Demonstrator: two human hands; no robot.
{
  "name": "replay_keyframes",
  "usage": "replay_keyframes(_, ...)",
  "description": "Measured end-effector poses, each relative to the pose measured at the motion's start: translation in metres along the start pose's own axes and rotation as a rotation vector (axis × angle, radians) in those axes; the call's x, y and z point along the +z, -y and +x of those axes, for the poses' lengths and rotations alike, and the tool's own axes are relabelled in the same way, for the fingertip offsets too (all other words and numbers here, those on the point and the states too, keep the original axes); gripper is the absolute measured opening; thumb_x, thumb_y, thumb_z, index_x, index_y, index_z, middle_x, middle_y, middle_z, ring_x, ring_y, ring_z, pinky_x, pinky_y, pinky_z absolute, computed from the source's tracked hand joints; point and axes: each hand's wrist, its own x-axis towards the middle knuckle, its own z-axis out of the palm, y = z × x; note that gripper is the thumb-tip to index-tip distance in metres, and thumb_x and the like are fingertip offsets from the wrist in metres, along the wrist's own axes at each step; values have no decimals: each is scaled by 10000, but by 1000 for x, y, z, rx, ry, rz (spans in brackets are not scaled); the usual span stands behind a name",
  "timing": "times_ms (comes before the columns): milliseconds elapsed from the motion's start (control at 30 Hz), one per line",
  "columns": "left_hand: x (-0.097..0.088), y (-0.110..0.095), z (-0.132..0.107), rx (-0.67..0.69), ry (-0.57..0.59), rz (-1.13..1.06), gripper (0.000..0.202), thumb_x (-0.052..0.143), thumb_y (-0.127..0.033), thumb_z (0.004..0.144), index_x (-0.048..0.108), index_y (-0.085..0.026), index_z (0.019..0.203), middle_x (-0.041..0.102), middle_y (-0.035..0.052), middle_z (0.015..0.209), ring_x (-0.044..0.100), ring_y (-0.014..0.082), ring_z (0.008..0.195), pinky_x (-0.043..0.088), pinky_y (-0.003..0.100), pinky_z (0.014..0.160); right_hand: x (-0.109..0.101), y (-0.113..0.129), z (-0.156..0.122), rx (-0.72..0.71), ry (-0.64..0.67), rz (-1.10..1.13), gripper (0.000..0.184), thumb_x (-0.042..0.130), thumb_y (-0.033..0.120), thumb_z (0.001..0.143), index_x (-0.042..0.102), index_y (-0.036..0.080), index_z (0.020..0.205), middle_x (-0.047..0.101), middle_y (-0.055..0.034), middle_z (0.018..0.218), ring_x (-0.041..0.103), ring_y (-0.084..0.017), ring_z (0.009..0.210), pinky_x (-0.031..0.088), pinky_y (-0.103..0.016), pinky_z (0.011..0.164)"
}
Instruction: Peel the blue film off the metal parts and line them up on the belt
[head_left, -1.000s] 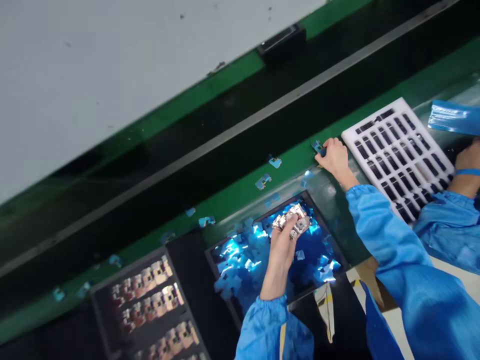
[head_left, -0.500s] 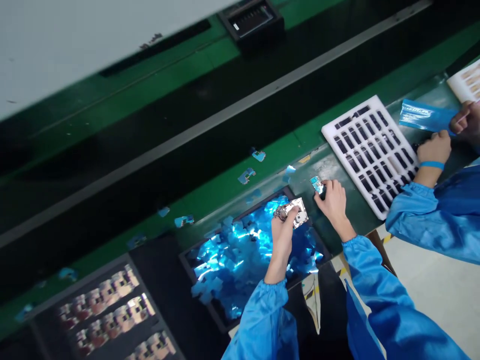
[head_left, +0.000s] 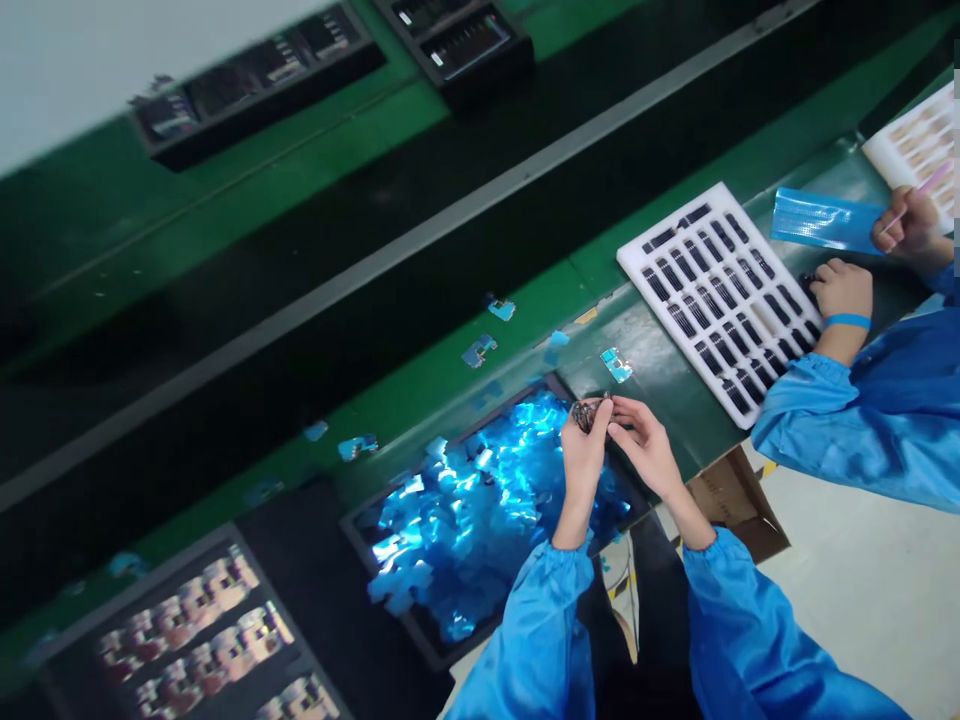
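Our left hand [head_left: 583, 458] and right hand [head_left: 646, 452] both pinch a small metal part [head_left: 589, 412], fingertips meeting over it. At 7 o'clock from it we note the black tray [head_left: 420, 640] heaped with blue film scraps [head_left: 480, 490]. At 1 o'clock, one blue-filmed piece [head_left: 616, 365] lies on the green bench [head_left: 675, 400].
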Motion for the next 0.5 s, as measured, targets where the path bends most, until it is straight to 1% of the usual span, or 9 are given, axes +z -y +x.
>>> replay_keyframes(67, 2, 2, -1, -21, 52, 18, 351, 792, -510, 885, 798, -168, 964, 834, 94, 980, 760, 233, 932, 578, 318, 875, -7, -9, 3, 20, -29, 23, 510, 851, 549, 885, 732, 267, 1292, 808, -76, 1231, 772, -248, 1106, 689, -377, 900)
replay_keyframes(167, 4, 6, -1, -100, 125, -21, 383, 832, -534, 841, 791, -162, 926, 817, 79, 893, 760, 229, 849, 593, 314, 798, -18, -20, 8, 43, -113, 41, 445, 781, 628, 918, 750, 251, 1153, 823, -56, 1055, 774, -231, 881, 704, -402, 815)
replay_keyframes(200, 6, 8, 0, -136, 131, -52, 393, 856, -532, 812, 783, -159, 911, 805, 70, 854, 756, 225, 812, 595, 313, 771, -21, -23, 9, 48, -140, 41, 441, 756, 645, 930, 746, 246, 1116, 821, -53, 1005, 768, -230, 833, 703, -409, 791)
replay_keyframes(267, 9, 10, 2, -212, 111, -121, 424, 908, -518, 748, 776, -152, 918, 795, 61, 821, 757, 218, 771, 607, 319, 758, -28, -28, 13, 48, -196, 25, 436, 725, 654, 944, 726, 238, 1075, 814, -55, 955, 772, -236, 821, 696, -416, 790)
replay_keyframes(367, 13, 9, 6, -292, 66, -206, 499, 957, -495, 688, 787, -139, 992, 835, 103, 936, 806, 244, 840, 648, 366, 835, -37, -33, 19, 35, -284, -82, 416, 705, 631, 958, 712, 229, 1064, 803, -58, 961, 771, -235, 881, 682, -409, 844)
replay_keyframes(433, 14, 6, 8, -303, 71, -241, 527, 958, -492, 693, 793, -135, 1043, 852, 152, 1065, 833, 277, 927, 664, 401, 883, -40, -32, 22, 23, -322, -146, 409, 709, 622, 955, 733, 224, 1048, 795, -64, 1010, 756, -230, 917, 682, -402, 858)
replay_keyframes(500, 15, 4, 8, -285, 81, -253, 523, 938, -486, 728, 800, -137, 1091, 850, 180, 1164, 839, 298, 1014, 668, 421, 931, -39, -27, 24, 22, -332, -116, 408, 742, 621, 927, 752, 226, 1027, 787, -61, 1023, 747, -231, 925, 696, -399, 830)
